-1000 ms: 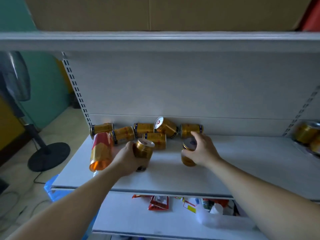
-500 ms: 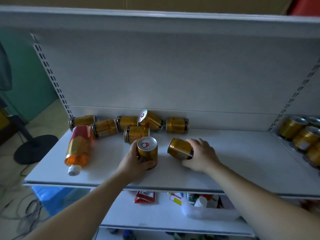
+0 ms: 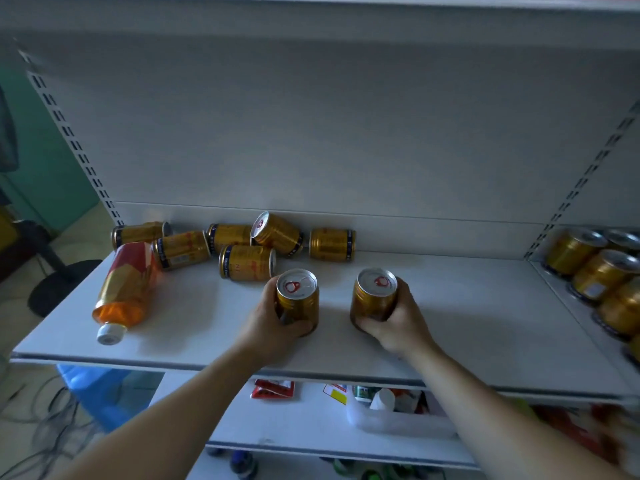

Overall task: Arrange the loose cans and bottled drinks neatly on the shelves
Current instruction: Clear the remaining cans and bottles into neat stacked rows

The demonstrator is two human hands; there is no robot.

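We see both hands at the middle shelf (image 3: pixel 485 323), each wrapped round one upright gold can. The left hand (image 3: pixel 268 327) grips the left can (image 3: pixel 298 301) from its left side, fingers curled round its lower half. The right hand (image 3: pixel 398 325) grips the right can (image 3: pixel 374 296) from its right side, thumb across the front near the base. Both cans sit about midway along the shelf, nearer the front edge than the back, silver tops up, with bare shelf between them. We cannot tell whether their bases touch the shelf.

Behind them, along the back edge toward the back left corner, we count six loose cans (image 3: pixel 247 263) lying on their sides in a bunch; one leans on its neighbours with its top turned toward us. An orange bottle (image 3: pixel 126 289) with a red and gold label lies on its side by the left edge, white cap pointing at the front edge. Beyond the right edge, more gold cans (image 3: pixel 588 263) stand upright in rows. On the lower shelf (image 3: pixel 304 420) we make out packets and a white tub, too blurred to tell more.
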